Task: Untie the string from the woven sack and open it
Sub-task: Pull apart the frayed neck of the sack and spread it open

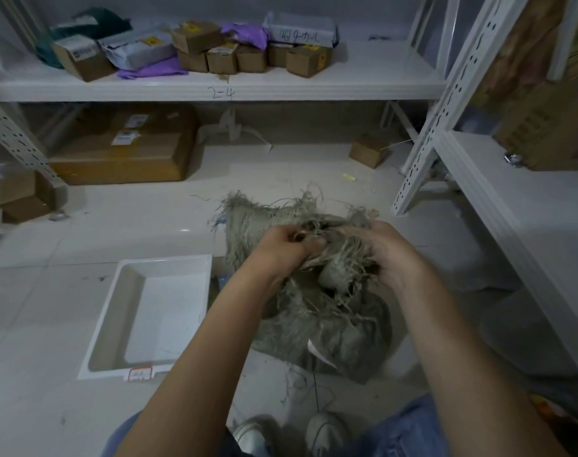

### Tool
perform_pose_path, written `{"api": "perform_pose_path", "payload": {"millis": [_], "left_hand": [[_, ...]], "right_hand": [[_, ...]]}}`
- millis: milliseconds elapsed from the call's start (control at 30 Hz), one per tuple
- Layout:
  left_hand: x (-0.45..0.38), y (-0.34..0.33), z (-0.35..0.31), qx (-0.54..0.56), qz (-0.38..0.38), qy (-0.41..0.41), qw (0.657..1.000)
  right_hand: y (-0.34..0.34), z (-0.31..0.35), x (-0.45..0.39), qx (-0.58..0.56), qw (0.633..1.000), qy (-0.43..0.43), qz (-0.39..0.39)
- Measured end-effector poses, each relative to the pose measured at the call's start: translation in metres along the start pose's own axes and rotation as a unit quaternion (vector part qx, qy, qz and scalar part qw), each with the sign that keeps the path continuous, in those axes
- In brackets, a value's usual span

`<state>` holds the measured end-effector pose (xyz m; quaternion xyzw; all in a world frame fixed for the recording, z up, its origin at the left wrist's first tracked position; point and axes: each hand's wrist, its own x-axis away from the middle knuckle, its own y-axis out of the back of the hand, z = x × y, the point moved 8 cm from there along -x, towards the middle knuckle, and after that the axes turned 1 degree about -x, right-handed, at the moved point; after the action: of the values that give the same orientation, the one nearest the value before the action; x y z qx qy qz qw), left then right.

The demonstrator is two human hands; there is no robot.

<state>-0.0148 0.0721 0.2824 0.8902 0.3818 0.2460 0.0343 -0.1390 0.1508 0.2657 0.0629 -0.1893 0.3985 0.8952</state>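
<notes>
A grey-green woven sack (340,338) with a badly frayed top stands on the tiled floor in front of me. Its gathered neck sits between my hands, with loose pale fibres sticking out all around. My left hand (282,247) pinches the string (309,235) at the neck with curled fingers. My right hand (385,250) clutches the bunched neck of the sack from the right side. The knot itself is hidden among the frayed strands and my fingers.
A white plastic tray (195,265) lies on the floor left of the sack. White metal shelving (215,90) with cardboard boxes stands ahead, and another rack (498,192) runs along the right. Large boxes (123,150) sit under the shelf. My shoes (324,433) are just below the sack.
</notes>
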Motion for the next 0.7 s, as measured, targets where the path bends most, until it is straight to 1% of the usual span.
{"api": "perform_pose_path", "payload": {"millis": [67,167,267,433,500,567,600,633,667,700], "left_hand": [[-0.003,0.011,0.000,0.036,-0.035,-0.002,0.999],[-0.006,0.030,0.001,0.060,-0.085,-0.008,0.995],[-0.005,0.047,0.000,0.109,-0.128,-0.011,0.986],[0.000,0.085,-0.003,0.212,-0.204,-0.026,0.955],[0.002,0.100,0.001,0.245,-0.224,-0.015,0.943],[0.001,0.111,0.010,0.292,-0.233,0.006,0.928],[0.000,0.113,0.014,0.314,-0.226,0.021,0.922],[0.000,0.113,0.019,0.319,-0.209,0.037,0.924],[0.001,0.111,0.025,0.299,-0.188,0.058,0.934],[0.000,0.110,0.035,0.253,-0.168,0.084,0.949]], "right_hand": [[0.007,0.000,-0.002,-0.068,0.998,-0.004,-0.016],[0.020,0.001,-0.001,-0.120,0.991,-0.027,-0.046],[0.030,0.002,-0.004,-0.196,0.979,-0.031,-0.045],[0.051,0.006,-0.004,-0.305,0.949,-0.025,-0.074],[0.058,0.010,-0.002,-0.348,0.934,-0.016,-0.075],[0.069,0.009,0.001,-0.361,0.928,-0.014,-0.088],[0.075,0.006,0.002,-0.351,0.931,-0.019,-0.096],[0.080,0.002,0.005,-0.330,0.938,-0.030,-0.100],[0.083,-0.003,0.008,-0.306,0.946,-0.047,-0.099],[0.083,-0.011,0.010,-0.280,0.954,-0.067,-0.090]]}}
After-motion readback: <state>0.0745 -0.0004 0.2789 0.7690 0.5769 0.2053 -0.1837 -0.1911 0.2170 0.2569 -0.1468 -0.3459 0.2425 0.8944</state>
